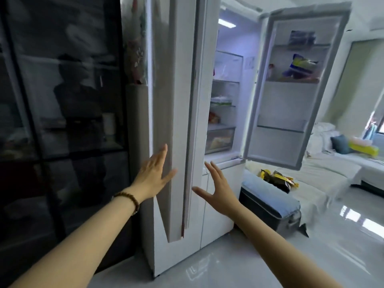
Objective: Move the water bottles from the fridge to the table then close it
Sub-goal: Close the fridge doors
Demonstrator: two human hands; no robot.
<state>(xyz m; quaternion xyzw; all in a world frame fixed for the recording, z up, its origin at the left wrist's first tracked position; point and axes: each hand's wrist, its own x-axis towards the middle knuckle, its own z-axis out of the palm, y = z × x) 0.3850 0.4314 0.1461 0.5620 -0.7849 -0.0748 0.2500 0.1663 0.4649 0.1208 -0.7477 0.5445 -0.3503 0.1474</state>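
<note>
A tall white fridge point(218, 204) stands ahead with both upper doors swung out. The left door point(180, 121) is edge-on to me. My left hand point(153, 175), fingers spread, lies flat against its outer face. My right hand point(218, 188) is open just right of that door's edge, touching nothing that I can tell. The right door point(291, 113) hangs wide open, with packets on its upper racks. Lit shelves point(224, 104) inside hold food and a drawer. No water bottles show.
A dark glass-fronted cabinet point(62, 121) fills the left side. Right of the fridge sits a dark box with a blue cushion point(270, 196), then a white sofa point(324, 173) with yellow-black packets. Glossy pale floor point(270, 256) spreads in front.
</note>
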